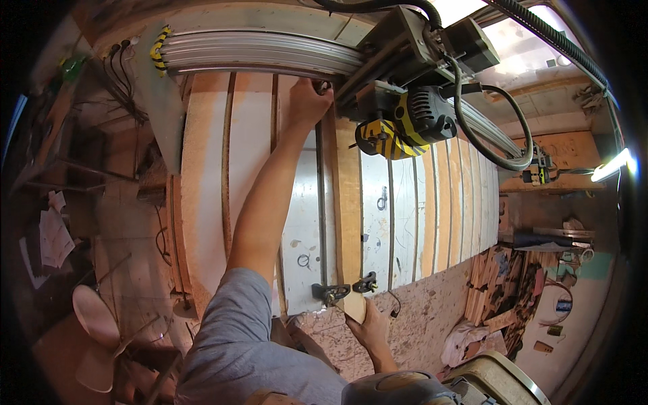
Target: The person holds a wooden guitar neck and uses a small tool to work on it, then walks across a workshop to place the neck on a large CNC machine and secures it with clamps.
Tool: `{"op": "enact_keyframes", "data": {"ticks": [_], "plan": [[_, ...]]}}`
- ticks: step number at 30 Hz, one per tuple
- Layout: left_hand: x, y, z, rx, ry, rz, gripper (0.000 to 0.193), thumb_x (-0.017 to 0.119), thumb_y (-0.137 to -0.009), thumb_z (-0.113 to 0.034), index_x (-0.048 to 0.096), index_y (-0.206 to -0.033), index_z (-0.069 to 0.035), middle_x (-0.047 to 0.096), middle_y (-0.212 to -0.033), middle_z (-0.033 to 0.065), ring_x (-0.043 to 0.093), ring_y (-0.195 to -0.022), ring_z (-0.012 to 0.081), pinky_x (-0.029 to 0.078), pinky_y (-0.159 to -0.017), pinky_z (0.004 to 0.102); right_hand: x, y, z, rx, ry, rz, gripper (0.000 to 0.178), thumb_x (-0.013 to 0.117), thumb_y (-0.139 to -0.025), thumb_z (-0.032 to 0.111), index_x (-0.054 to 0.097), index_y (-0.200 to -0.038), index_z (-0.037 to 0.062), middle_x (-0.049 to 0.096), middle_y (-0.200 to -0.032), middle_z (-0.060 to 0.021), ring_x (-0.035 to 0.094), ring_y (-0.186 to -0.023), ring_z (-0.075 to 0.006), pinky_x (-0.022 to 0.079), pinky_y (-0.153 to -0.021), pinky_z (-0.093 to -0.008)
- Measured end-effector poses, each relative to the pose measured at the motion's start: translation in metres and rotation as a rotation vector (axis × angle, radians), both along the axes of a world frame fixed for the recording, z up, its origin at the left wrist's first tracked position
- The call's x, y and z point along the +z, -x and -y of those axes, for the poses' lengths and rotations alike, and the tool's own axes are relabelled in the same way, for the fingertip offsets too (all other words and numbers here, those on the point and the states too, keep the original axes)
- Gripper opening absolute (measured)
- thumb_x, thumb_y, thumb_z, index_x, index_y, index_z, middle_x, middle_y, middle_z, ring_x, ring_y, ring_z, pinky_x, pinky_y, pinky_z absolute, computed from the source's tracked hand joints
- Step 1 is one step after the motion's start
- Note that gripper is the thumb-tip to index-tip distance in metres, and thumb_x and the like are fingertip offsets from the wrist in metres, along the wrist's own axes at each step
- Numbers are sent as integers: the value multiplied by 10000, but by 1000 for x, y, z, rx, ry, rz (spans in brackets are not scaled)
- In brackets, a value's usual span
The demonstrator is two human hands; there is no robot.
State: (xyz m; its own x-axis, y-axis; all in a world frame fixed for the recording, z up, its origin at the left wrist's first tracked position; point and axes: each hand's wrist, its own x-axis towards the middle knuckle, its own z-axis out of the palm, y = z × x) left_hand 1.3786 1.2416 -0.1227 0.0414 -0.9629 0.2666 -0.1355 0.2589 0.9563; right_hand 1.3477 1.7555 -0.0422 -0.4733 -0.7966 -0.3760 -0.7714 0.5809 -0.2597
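A long, narrow wooden board (349,202) lies lengthwise on the slotted machine bed (253,135), running from under the gantry to the near edge. My left hand (310,102) is stretched to the far end, beside the board and just below the metal rail. Its fingers are closed around a small dark part that I cannot make out. At the near end my right hand (371,329) grips the board's pale tip, which sticks out past the bed. Two black clamps, a left one (331,292) and a right one (365,283), sit on either side of that end.
A black-and-yellow router (412,121) hangs from the gantry rail (263,52), close to the right of my left hand. Cables loop beside it. Wood offcuts (486,290) are piled on the floor at right. A white chair (96,317) stands at left.
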Motion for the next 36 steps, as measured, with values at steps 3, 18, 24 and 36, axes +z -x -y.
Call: {"op": "enact_keyframes", "data": {"ticks": [3, 18, 24, 36], "plan": [[-2, 1, 3, -73, -44, 143, 401, 792, -749, -184, 617, -1053, 12, 727, -969, 198, 709, -912, 374, 562, -824, 428, -3, 3, -3, 5, 3, 7, 488, 813, -755, 308, 615, -1143, 89, 704, -918, -164, 695, -825, -383, 544, -683, -473], [-15, -18, 27, -321, -157, 94, 478, 756, -763, -251, 686, -1177, -23, 707, -1131, 222, 642, -1113, 418, 515, -991, 421, -7, 2, -4, 27, 37, -21, 484, 812, -738, 273, 638, -1148, 85, 714, -870, -184, 695, -762, -401, 539, -666, -476], [-6, 8, 32, -246, 11, 391, 332, 672, -848, -318, 725, -986, -20, 709, -1001, 250, 681, -980, 417, 559, -880, 458, -9, 1, -7, 4, 31, -30, 496, 814, -741, 277, 643, -1163, 81, 713, -859, -194, 696, -754, -403, 539, -662, -479], [-3, 1, 37, -337, 185, 624, 354, 656, -857, -309, 737, -1103, -67, 695, -1131, 231, 664, -1080, 386, 547, -946, 429, -1, -3, -1, -17, 25, -14, 450, 802, -766, 298, 643, -1124, 77, 709, -886, -194, 690, -793, -411, 538, -670, -481]]}}
